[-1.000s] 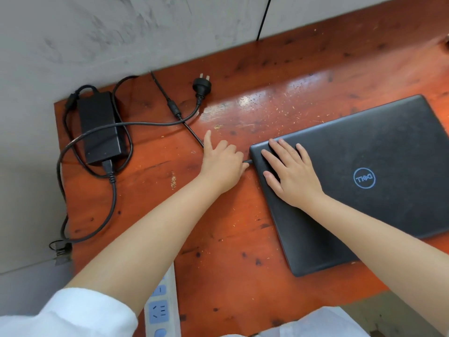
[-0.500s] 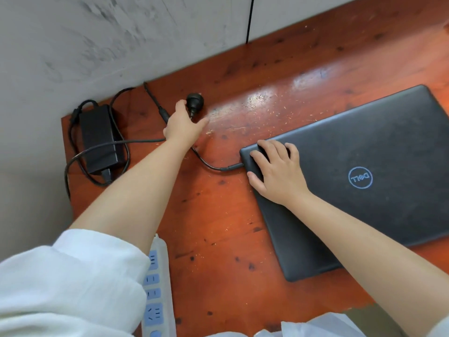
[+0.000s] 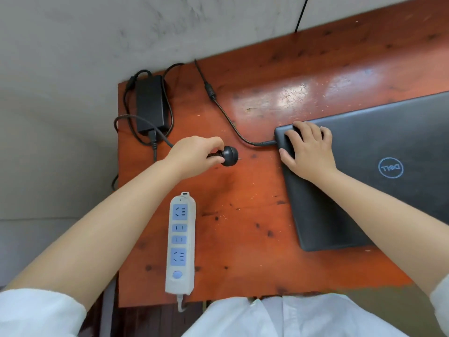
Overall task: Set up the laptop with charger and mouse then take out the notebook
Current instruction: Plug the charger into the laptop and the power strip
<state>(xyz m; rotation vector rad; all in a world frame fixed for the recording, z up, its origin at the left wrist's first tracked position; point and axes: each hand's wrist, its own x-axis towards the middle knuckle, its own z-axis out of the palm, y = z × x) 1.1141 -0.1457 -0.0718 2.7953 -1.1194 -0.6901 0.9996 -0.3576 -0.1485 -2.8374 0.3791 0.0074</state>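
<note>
A closed black laptop [image 3: 379,171] lies on the right of the red wooden table [image 3: 243,227]. My right hand [image 3: 308,149] rests flat on its near-left corner, fingers spread. The charger's thin cable [image 3: 228,117] is plugged into the laptop's left edge. My left hand [image 3: 194,156] is shut on the charger's black wall plug [image 3: 229,155], held just above the table with its prongs pointing right. The black charger brick [image 3: 150,103] sits at the table's far-left corner. No mouse or notebook is visible.
A white power strip [image 3: 181,242] with blue sockets lies near the table's front-left, below the held plug. Loops of cord hang around the brick and over the left table edge. A grey wall runs behind and left of the table.
My left hand took hold of the wall plug at the back of the table and carried it toward me, near the power strip. My right hand stayed on the laptop's corner.
</note>
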